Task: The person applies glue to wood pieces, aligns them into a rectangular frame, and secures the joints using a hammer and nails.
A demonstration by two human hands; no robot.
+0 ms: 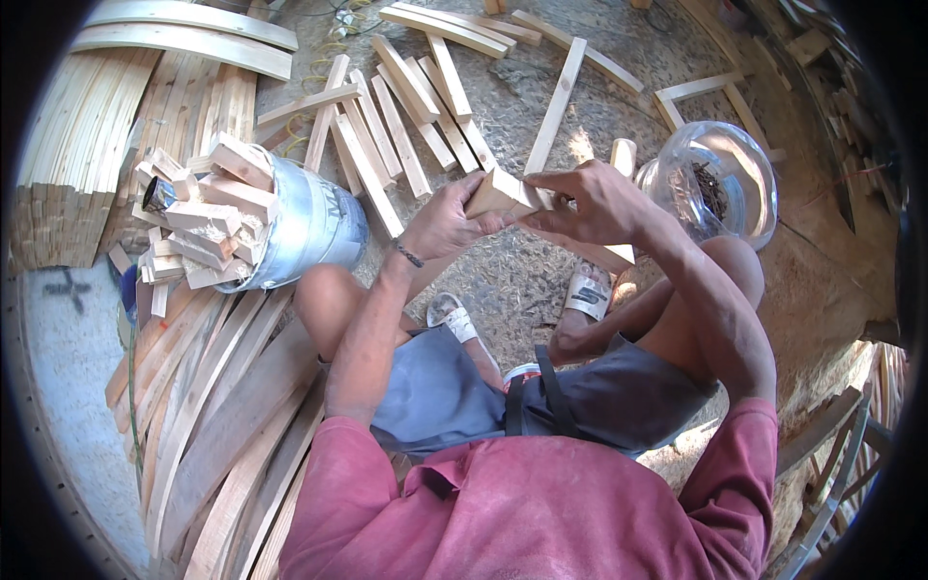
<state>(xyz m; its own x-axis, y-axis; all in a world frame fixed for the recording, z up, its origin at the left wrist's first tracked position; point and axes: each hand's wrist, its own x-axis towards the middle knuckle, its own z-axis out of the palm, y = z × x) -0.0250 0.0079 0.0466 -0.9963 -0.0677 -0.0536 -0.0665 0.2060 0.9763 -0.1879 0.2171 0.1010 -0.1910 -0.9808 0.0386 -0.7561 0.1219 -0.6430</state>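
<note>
Wood [501, 193] in half-curled left hand [447, 218]

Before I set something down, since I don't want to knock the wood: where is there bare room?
Bare floor shows between the sandals, below the held wood piece, and right of the clear tub. A gap lies between the strip row and the lone strip. It's crowded around the packed bucket and long planks.
</note>
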